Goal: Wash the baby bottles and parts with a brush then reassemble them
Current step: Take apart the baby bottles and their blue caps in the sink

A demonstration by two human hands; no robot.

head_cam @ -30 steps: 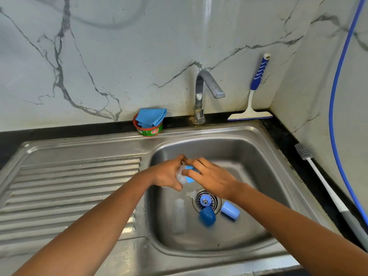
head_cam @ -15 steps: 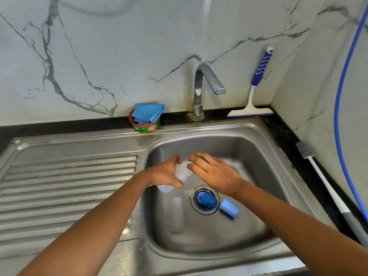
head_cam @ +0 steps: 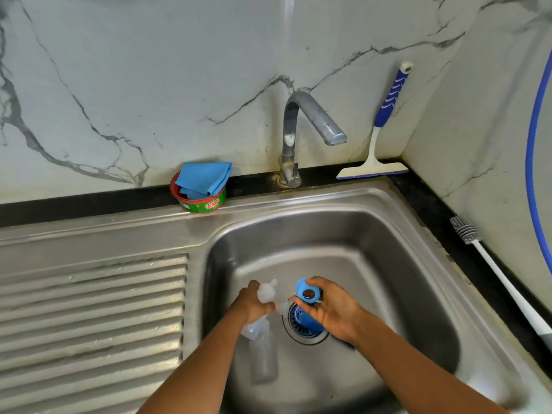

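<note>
Over the steel sink basin (head_cam: 373, 234), my left hand (head_cam: 251, 303) grips a clear baby bottle (head_cam: 257, 327) with its translucent nipple (head_cam: 266, 291) sticking up above the fingers. My right hand (head_cam: 331, 309) pinches a blue screw ring (head_cam: 309, 292) just right of the nipple, above the drain (head_cam: 304, 322). A second clear bottle (head_cam: 264, 360) lies flat on the basin floor below my left hand. A blue part sits in the drain, mostly hidden by my right hand. The bottle brush (head_cam: 501, 282) lies on the right counter.
A tap (head_cam: 298, 127) stands behind the basin, spout pointing right. A green tub with a blue cloth (head_cam: 203, 186) sits left of it. A squeegee (head_cam: 379, 138) leans in the corner. A ribbed drainboard (head_cam: 89, 318) lies left. A blue hose (head_cam: 534, 144) hangs at right.
My right hand has pulled the blue ring off the bottle and moved right with it. The nipple now shows bare above my left hand. The camera has tilted, so the hands sit lower.
</note>
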